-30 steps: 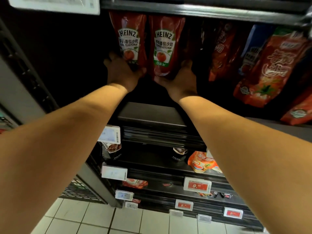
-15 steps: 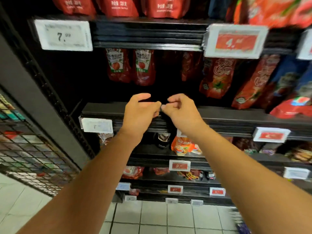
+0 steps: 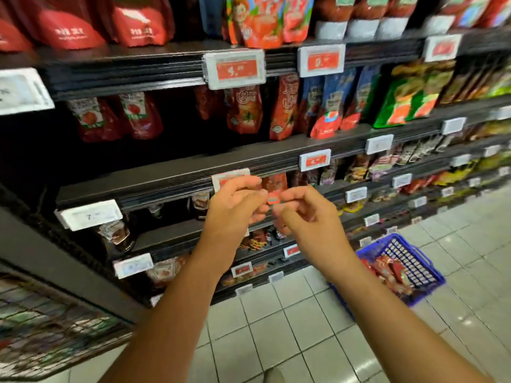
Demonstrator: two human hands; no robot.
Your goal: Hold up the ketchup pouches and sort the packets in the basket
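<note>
My left hand (image 3: 235, 211) and my right hand (image 3: 307, 217) hover side by side in front of a dark store shelf edge (image 3: 166, 181), fingertips almost meeting. Their fingers are loosely curled and I see nothing in either hand. Behind the left fingers a red price tag (image 3: 229, 176) is clipped to the shelf edge. Up and to the left, two red Heinz ketchup pouches (image 3: 116, 117) stand at the back of the shelf, well out of touch.
Shelves above, below and to the right carry red, blue and green sauce pouches (image 3: 287, 106) and price tags. A blue plastic basket (image 3: 423, 269) holding red packs sits on the tiled floor at the right. A wire rack (image 3: 41, 327) stands at lower left.
Both hands have let go of the two ketchup pouches and drawn back and down from the shelf. The view has swung right, bringing the blue basket into sight.
</note>
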